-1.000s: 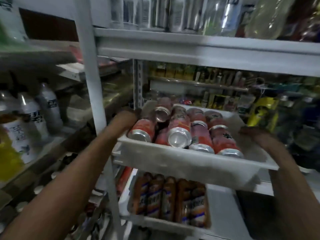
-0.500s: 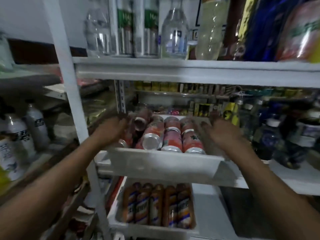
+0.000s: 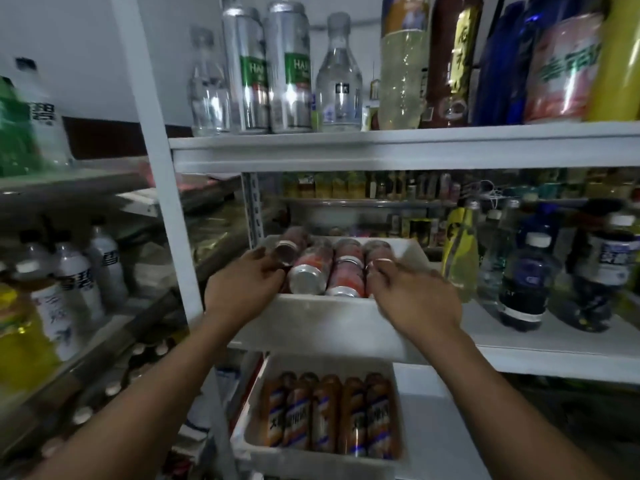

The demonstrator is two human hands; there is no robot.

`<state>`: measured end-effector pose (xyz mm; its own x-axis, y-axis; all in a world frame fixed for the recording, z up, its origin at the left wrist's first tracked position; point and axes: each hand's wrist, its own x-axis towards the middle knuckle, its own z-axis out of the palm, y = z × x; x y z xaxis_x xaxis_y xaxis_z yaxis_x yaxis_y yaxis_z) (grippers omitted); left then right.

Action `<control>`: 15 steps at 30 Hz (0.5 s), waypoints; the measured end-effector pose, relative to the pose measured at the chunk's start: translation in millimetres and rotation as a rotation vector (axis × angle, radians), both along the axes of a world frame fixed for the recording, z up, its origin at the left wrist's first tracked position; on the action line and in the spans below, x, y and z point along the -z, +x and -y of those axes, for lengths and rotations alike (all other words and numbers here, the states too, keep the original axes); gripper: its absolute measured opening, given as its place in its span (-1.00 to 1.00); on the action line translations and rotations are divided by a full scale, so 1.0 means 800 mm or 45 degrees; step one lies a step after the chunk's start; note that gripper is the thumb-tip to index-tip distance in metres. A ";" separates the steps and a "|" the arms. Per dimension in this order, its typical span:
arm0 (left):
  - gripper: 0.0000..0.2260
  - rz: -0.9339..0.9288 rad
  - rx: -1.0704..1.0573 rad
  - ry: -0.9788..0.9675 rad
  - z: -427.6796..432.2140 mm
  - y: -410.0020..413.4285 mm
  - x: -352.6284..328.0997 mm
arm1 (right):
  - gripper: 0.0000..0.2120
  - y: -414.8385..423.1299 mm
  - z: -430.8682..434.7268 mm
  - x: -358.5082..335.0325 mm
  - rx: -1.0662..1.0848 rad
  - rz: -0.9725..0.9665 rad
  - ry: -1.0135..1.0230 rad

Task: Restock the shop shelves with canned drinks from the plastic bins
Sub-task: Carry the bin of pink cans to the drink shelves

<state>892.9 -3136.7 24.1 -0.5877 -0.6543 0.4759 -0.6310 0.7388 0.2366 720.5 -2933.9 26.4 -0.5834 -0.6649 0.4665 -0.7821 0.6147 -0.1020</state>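
A white plastic bin sits on the middle shelf, holding several red cans that lie on their sides. My left hand reaches over the bin's left front corner, its fingers curled round the leftmost red can. At the right front corner, my right hand has its fingertips curled over the end of the rightmost red can. One shelf down, a second white bin holds a row of orange cans.
The top shelf carries tall silver cans and bottles. More bottles stand right of the upper bin. A white upright post runs just left of my left hand. White and yellow bottles fill a neighbouring rack on the left.
Both hands have left the bin's sides and come in onto the outer cans at its front. The bin now sits further in on the shelf, and the view has tilted up.
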 end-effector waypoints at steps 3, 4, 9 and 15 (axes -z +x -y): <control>-0.64 0.005 -0.019 -0.001 -0.001 0.000 -0.001 | -0.64 0.002 -0.002 0.001 0.011 -0.064 0.010; -0.62 0.014 -0.031 0.003 -0.001 0.000 -0.001 | -0.64 0.002 -0.003 0.000 -0.003 -0.062 0.025; -0.52 -0.005 -0.098 0.005 0.004 -0.002 0.005 | -0.52 0.000 -0.002 -0.001 -0.033 -0.090 0.167; -0.59 0.047 -0.092 -0.091 0.006 -0.004 0.009 | -0.58 -0.003 0.002 -0.001 -0.002 0.041 0.195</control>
